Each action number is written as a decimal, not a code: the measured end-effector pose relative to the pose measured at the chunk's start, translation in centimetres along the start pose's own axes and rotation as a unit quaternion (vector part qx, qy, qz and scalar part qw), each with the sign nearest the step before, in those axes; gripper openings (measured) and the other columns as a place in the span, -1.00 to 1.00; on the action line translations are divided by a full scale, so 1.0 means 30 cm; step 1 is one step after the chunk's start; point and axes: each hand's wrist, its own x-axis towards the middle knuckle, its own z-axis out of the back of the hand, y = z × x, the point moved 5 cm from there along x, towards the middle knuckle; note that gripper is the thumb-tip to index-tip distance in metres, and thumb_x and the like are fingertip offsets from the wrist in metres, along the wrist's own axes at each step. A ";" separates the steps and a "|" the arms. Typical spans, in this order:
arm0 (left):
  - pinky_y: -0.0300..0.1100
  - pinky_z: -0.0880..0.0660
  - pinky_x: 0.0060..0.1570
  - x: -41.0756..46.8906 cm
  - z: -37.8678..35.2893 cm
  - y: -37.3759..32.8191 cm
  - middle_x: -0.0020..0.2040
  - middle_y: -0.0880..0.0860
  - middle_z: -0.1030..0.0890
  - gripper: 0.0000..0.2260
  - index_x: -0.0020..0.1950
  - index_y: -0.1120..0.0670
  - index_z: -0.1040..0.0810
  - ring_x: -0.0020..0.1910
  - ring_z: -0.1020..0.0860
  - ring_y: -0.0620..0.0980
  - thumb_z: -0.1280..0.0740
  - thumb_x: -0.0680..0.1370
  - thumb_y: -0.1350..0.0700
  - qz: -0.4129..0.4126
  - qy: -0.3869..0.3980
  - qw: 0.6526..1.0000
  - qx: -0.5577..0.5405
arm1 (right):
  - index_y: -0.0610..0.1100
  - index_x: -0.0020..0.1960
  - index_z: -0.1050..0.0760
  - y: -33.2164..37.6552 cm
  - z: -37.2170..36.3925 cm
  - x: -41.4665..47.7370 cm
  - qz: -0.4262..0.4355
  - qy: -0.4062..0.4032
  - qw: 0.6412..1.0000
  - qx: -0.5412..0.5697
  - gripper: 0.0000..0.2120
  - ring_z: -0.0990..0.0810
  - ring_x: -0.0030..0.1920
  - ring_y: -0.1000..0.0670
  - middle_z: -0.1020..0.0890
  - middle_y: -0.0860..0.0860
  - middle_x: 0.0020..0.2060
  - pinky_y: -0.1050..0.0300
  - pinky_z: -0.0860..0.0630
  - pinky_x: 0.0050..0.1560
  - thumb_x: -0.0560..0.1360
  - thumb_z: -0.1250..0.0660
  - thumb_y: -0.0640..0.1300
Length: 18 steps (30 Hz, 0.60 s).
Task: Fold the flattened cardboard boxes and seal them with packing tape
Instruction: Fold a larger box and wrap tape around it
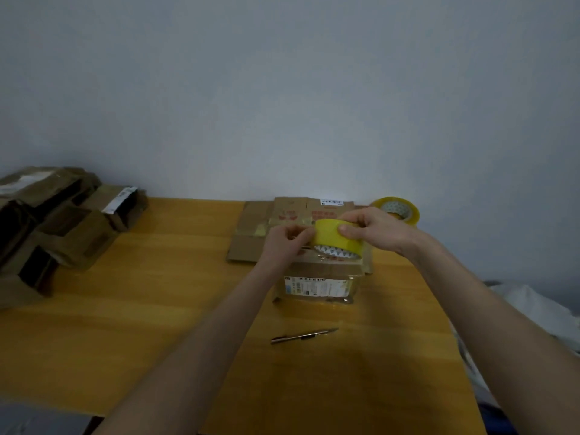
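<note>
Your table (157, 293) stood against a plain wall. At its left end sat a pile of boxes (56, 227), already folded. Flat cardboard (251, 233) lay at the back, by the wall. In front of it, near the middle of the table, stood the box (320, 277), its label facing you. Just above that box, your right hand (376, 229) gripped the yellow roll (332, 238), fingers curled over its top and thumb on its near side. Your left hand (285, 243) pinched at the roll's left edge with bent fingers. A spare roll (397, 208) rested behind your right hand. The knife (303, 336) lay nearer you, apart from the box.
</note>
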 end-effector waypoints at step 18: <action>-0.19 -0.53 -0.40 0.016 0.144 0.044 -0.32 0.02 -0.55 -0.79 -0.24 0.06 -0.47 -0.49 -0.50 -0.18 -0.26 0.61 0.14 0.031 -0.167 0.980 0.099 | 0.11 0.10 -0.34 0.043 -0.041 0.044 0.024 -0.057 0.983 -0.176 -0.60 -0.54 -0.02 -0.03 -0.51 0.10 -0.06 0.05 -0.51 -0.12 0.38 -0.47 0.02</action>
